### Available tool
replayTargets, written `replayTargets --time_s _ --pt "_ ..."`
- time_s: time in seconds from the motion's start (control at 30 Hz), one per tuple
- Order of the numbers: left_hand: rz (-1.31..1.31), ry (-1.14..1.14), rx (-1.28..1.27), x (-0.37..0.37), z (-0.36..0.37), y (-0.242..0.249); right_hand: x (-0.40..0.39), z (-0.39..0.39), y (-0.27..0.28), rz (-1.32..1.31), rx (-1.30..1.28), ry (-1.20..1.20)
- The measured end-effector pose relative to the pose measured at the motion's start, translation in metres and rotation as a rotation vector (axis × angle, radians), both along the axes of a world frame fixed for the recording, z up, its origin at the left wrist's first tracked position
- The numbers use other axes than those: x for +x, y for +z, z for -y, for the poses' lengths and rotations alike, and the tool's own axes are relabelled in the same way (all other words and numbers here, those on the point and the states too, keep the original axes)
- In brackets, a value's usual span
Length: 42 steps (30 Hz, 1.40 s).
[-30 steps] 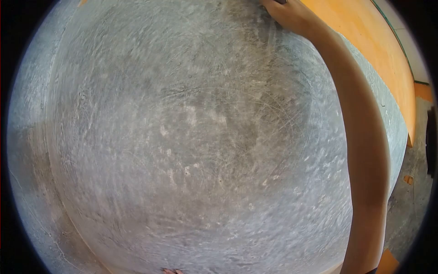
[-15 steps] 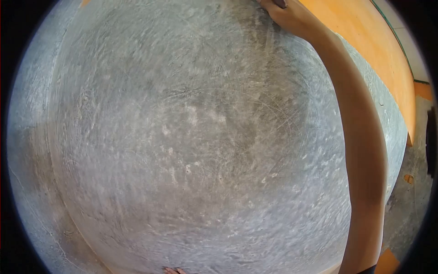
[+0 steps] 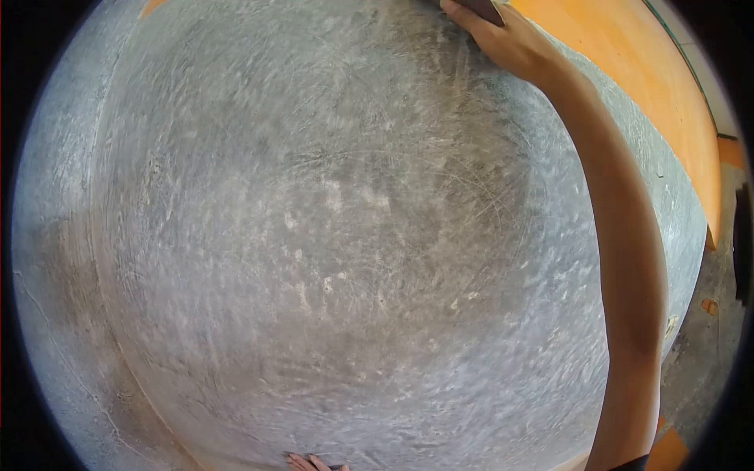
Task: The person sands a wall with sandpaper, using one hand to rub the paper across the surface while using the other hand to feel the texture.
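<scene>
A broad grey plastered surface (image 3: 338,259), scuffed with pale patches and fine scratches, takes up most of the view. My right hand (image 3: 514,43) is at the top edge against this surface, its arm reaching up along the right side. Its fingers are closed around a thin, dark brown flat piece (image 3: 485,9), which is partly cut off by the frame. At the bottom edge only the fingertips of my left hand (image 3: 309,461) show, laid flat and slightly apart on the grey surface; nothing is seen in them.
An orange painted surface (image 3: 628,71) borders the grey one at the upper right. Beyond it on the right lies a grey floor (image 3: 695,353) with small orange bits (image 3: 709,306). A seam (image 3: 96,173) runs down the left side.
My right hand has come slightly lower in view, showing more of the dark flat piece. A little more of my left fingertips shows, and the view has shifted slightly.
</scene>
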State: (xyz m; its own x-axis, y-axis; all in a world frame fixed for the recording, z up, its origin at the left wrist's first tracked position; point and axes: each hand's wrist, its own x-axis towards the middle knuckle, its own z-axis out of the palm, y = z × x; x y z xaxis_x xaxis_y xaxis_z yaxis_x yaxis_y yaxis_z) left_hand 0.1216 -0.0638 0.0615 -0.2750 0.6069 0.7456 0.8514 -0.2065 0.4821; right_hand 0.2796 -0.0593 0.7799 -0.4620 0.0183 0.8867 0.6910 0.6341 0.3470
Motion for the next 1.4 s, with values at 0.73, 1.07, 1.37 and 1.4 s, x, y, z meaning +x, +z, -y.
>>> replayTargets --time_s 0.73,1.07,1.37,1.4 --pt "0.012 -0.033 -0.076 -0.001 0.001 -0.005 -0.002 0.0 -0.01 0.002 0.053 0.025" --pt "-0.006 -0.037 -0.001 0.0 -0.001 0.0 -0.001 -0.027 0.009 0.061 0.206 0.135" --pt "0.075 -0.032 -0.156 0.001 0.002 -0.009 -0.012 -0.028 -0.006 0.073 0.273 0.034" --pt "0.051 -0.027 -0.142 0.001 0.002 -0.01 -0.01 -0.025 -0.009 0.101 0.201 0.07"
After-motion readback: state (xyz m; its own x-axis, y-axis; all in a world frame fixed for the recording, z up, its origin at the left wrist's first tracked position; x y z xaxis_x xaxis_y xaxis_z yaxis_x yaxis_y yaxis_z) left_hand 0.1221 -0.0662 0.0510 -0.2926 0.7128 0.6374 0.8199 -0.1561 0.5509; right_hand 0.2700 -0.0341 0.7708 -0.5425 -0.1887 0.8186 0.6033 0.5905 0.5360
